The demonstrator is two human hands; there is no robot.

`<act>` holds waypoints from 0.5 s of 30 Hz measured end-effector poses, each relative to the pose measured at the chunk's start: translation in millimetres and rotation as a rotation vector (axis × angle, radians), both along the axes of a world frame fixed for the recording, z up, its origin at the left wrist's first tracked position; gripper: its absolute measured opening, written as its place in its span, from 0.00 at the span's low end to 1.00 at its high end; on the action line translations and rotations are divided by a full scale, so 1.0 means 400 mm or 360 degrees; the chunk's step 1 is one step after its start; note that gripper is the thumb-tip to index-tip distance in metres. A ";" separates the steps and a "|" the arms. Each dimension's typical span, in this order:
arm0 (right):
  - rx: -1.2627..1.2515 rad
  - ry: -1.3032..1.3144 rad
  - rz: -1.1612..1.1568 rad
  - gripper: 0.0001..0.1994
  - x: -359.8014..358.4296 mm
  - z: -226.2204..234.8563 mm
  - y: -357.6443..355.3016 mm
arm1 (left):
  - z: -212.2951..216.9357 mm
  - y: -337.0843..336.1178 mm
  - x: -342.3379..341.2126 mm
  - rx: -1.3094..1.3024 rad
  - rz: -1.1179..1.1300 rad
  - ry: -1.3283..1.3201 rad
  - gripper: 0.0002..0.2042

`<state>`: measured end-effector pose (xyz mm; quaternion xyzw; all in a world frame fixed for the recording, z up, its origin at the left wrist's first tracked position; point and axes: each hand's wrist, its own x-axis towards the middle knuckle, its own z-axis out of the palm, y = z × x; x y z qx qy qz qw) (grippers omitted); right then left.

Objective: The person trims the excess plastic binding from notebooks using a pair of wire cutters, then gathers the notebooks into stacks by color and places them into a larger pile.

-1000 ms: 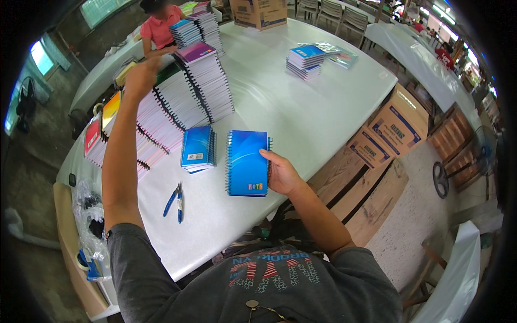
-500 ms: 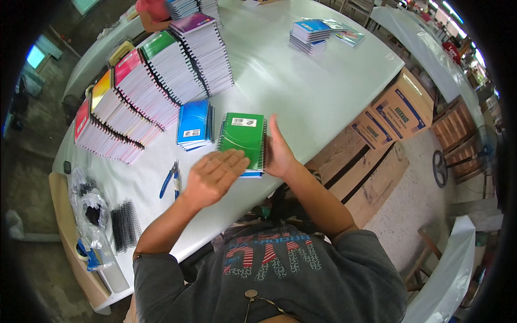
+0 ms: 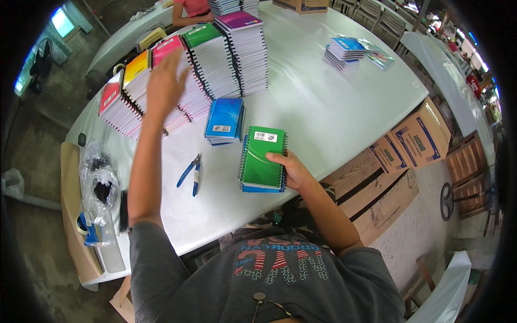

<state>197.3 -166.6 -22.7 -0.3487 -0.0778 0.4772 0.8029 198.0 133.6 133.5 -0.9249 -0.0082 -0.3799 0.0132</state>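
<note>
My right hand (image 3: 291, 168) grips the right edge of a small pile of spiral notebooks, thumb on top. A green notebook (image 3: 262, 167) with a white label lies uppermost, and blue covers (image 3: 258, 189) show beneath it. My left arm is stretched forward, and the left hand (image 3: 165, 89) is over the tall notebook stacks, nearest the yellow-topped (image 3: 135, 69) and pink-topped (image 3: 167, 49) ones. Its fingers are extended, with nothing seen in them; whether it touches a stack I cannot tell. A short pile of blue notebooks (image 3: 224, 119) lies just beyond the green one.
Blue-handled cutting pliers (image 3: 188, 173) lie on the white table (image 3: 318, 102). Red-, green- (image 3: 202, 35) and purple-topped stacks stand in the same row. Plastic wrap (image 3: 100, 177) and black binding coils are at left, more notebooks (image 3: 344, 51) far right, cartons (image 3: 420, 134) off the right edge.
My left hand has left the green notebook and swung forward and left to the tall stacks. The right hand's thumb has come down onto the green cover. The view has shifted.
</note>
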 end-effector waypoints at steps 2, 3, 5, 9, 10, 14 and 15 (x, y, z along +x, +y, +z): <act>0.0021 -0.0057 0.0069 0.22 -0.010 0.012 0.019 | 0.012 0.155 0.053 0.0336 0.0067 -0.0134 0.19; -0.0010 -0.0059 0.0032 0.23 -0.011 0.021 0.014 | 0.015 0.163 0.065 0.0332 0.0053 -0.0138 0.19; -0.0037 -0.0053 -0.0017 0.24 -0.011 0.027 0.002 | 0.038 0.157 0.076 -0.0061 0.0324 0.0491 0.18; 0.0009 0.0027 -0.0045 0.25 -0.002 0.047 -0.021 | 0.092 0.136 0.068 -0.0101 0.0291 0.0562 0.16; 0.0066 0.0051 -0.0052 0.26 -0.001 0.052 -0.022 | 0.089 0.145 0.066 -0.0099 0.0290 0.0573 0.16; 0.0127 0.0037 -0.0111 0.25 -0.002 0.041 -0.018 | 0.082 0.159 0.073 -0.0082 0.0276 0.0516 0.16; 0.0153 0.0023 -0.0127 0.25 -0.001 0.043 -0.020 | 0.081 0.158 0.077 -0.0093 0.0252 0.0453 0.16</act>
